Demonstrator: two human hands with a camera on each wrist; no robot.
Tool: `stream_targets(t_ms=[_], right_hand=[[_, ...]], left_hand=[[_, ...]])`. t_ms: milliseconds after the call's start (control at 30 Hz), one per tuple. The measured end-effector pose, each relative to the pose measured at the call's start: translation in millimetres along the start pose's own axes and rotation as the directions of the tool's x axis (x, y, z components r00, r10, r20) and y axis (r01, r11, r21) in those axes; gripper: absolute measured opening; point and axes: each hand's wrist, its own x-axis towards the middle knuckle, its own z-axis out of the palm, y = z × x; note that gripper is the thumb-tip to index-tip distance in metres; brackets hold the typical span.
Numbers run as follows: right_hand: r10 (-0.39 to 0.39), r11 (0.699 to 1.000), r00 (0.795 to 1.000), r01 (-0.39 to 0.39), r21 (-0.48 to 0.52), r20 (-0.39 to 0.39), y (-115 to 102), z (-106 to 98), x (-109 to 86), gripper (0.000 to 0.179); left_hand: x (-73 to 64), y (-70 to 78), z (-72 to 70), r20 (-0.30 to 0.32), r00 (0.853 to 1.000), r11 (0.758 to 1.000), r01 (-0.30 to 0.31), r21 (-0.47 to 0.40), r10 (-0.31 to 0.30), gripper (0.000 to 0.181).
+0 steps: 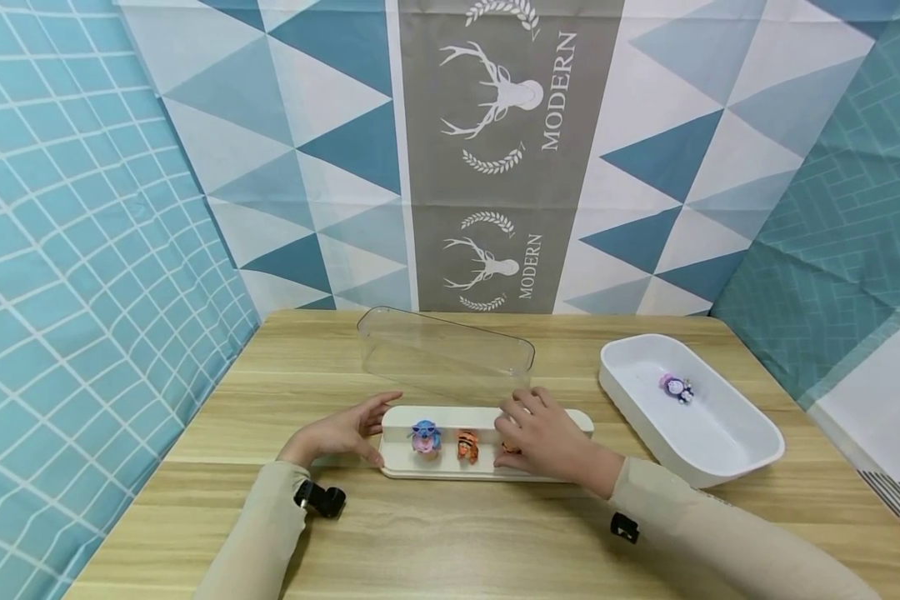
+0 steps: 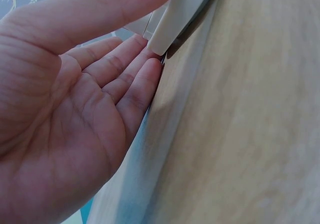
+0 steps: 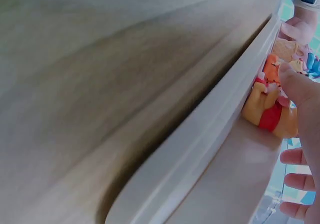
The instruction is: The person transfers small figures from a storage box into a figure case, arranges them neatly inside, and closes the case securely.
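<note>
- Underneath, a wooden table (image 1: 450,542).
- White tray (image 1: 720,437) to the right.
- Cream base (image 1: 465,418) between my hands, clear cover (image 1: 446,346) just behind it.
- My left hand (image 1: 341,433), fingers loosely spread, touches the base's left end.
- My right hand (image 1: 543,437) curls thumb and fingers around the bear figure (image 3: 270,109), over the base.
- Tiger figure (image 1: 467,447) and blue figure (image 1: 425,437) between my hands; purple figure (image 1: 677,388) in the tray.

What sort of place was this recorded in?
Likely a makeshift recording booth: a creased MODERN-print backdrop and a tile-print sheet line two sides of a wood-grain table.
</note>
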Motion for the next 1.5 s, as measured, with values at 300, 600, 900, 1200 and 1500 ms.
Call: stream_targets(t_ms=[300, 600, 900, 1200, 1500], right_hand=[[-0.016, 0.998, 0.998, 0.019, -0.054, 0.061, 9.1, -11.5, -8.9, 0.054], [-0.075, 0.994, 0.995, 0.080, -0.071, 0.062, 21.4, -19.3, -16.0, 0.057], [-0.112, 0.988, 0.989, 0.121, -0.096, 0.092, 30.0, -26.4, -21.1, 0.054], [-0.102, 0.987, 0.990, 0.113, -0.111, 0.100, 50.7, -32.0, -26.0, 0.049], [-0.128, 0.982, 0.991, 0.132, -0.138, 0.034, 74.8, -32.9, -36.5, 0.039]], left_hand=[[-0.3, -0.5, 0.6, 0.007, 1.000, 1.000, -0.002, -0.010, 0.002, 0.112], [-0.3, 0.1, -0.1, 0.011, 1.000, 1.000, -0.009, -0.007, 0.009, 0.111], [-0.7, 0.1, 0.0, 0.004, 1.000, 1.000, -0.012, -0.006, 0.012, 0.111], [1.2, -1.2, -1.5, 0.015, 1.000, 1.000, 0.006, -0.028, -0.005, 0.112], [0.1, 0.1, 1.1, 0.009, 1.000, 1.000, -0.007, -0.026, 0.007, 0.110]])
